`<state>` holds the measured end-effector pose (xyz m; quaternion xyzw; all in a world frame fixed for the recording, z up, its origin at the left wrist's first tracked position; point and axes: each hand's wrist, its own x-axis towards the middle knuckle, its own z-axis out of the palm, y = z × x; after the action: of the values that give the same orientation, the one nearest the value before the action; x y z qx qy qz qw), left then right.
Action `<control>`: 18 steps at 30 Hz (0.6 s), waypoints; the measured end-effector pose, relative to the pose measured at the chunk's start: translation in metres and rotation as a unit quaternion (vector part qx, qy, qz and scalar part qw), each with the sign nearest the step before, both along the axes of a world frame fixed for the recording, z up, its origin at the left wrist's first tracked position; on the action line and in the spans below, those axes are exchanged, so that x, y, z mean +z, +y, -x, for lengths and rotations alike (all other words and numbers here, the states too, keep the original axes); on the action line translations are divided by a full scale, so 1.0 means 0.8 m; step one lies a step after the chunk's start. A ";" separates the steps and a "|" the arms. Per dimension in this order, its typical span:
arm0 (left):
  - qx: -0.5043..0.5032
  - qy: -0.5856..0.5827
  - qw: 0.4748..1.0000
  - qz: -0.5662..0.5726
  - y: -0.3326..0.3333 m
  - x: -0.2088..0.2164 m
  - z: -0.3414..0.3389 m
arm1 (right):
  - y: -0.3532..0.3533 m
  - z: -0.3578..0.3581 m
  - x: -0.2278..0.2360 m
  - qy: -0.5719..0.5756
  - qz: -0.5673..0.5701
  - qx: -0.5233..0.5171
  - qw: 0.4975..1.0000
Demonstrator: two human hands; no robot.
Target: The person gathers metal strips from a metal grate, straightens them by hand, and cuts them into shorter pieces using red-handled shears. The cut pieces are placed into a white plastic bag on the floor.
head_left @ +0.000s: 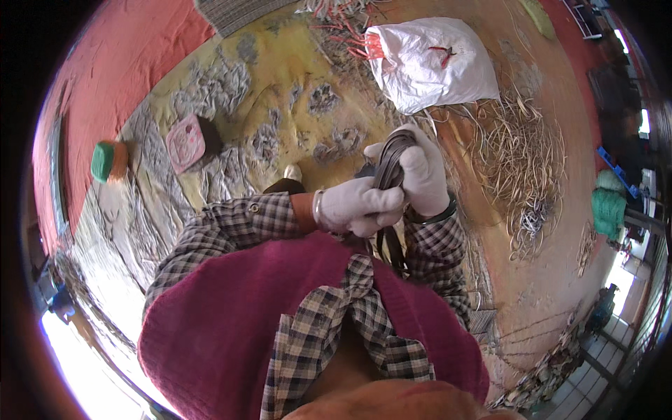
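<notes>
Both my hands wear white gloves and meet in front of my chest. Between them is a looped bundle of dark brown flat strips (393,155), bent over at its top. My right hand (425,175) is closed around the bundle's upper loop, thumb on the near side. My left hand (360,204) is closed on its lower left side, fingertips touching the right hand. Loose dark strip ends (393,252) hang below, beside my right forearm. What the strips are made of, I cannot tell.
A white woven sack (434,66) with red strips and a pair of red-handled snippers (444,54) lies ahead. Right of it spreads a tangled heap of pale strips (514,154). To the left are a pink stool (186,144) and a green-and-orange block (108,162) on a crumpled floor sheet (287,70).
</notes>
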<state>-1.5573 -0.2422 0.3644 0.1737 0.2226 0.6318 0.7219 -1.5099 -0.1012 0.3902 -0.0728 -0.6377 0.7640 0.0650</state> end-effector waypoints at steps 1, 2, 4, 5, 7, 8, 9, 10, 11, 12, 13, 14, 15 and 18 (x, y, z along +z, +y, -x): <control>-0.008 0.046 0.999 0.024 0.016 0.004 0.031 | 0.016 0.024 -0.003 0.004 0.016 -0.002 1.000; -0.011 0.048 0.998 0.038 0.023 0.018 0.034 | 0.024 0.027 0.004 0.017 -0.010 -0.015 1.000; 0.000 0.043 0.998 0.041 0.055 0.026 0.085 | 0.060 0.066 -0.005 0.053 0.025 -0.028 0.998; 0.021 0.067 0.995 0.067 0.070 0.029 0.114 | 0.076 0.079 -0.013 0.046 0.063 -0.060 0.995; 0.023 0.124 0.990 0.059 0.101 0.026 0.193 | 0.142 0.106 -0.036 0.042 0.036 -0.068 0.996; 0.113 0.303 0.941 0.103 0.113 0.022 0.229 | 0.174 0.122 -0.061 0.070 0.024 -0.087 0.993; 0.192 0.318 0.920 0.128 0.135 0.028 0.265 | 0.230 0.139 -0.076 0.035 0.051 -0.104 0.993; 0.263 0.253 0.920 0.144 0.149 0.014 0.304 | 0.265 0.152 -0.112 -0.005 0.072 -0.142 0.987; 0.305 0.031 0.940 0.147 0.171 0.007 0.348 | 0.309 0.170 -0.147 -0.043 0.094 -0.176 0.979; 0.312 0.051 0.940 0.125 0.198 -0.008 0.382 | 0.356 0.193 -0.189 -0.087 0.119 -0.202 0.968; 0.330 0.051 0.936 0.113 0.231 -0.026 0.415 | 0.408 0.222 -0.234 -0.130 0.147 -0.227 0.954; 0.337 0.072 0.922 0.178 0.264 -0.049 0.441 | 0.459 0.250 -0.283 -0.199 0.182 -0.256 0.928; 0.346 0.225 0.861 0.299 0.299 -0.079 0.456 | 0.508 0.280 -0.336 -0.180 0.227 -0.264 0.920; 0.208 0.470 0.810 0.283 0.434 -0.177 0.498 | 0.666 0.378 -0.492 -0.304 0.171 -0.282 0.894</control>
<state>-1.9560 0.1046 0.2228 0.1875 0.7345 0.5169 0.3978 -1.8120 0.4317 -0.0032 -0.4884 -0.4381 0.7516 0.0677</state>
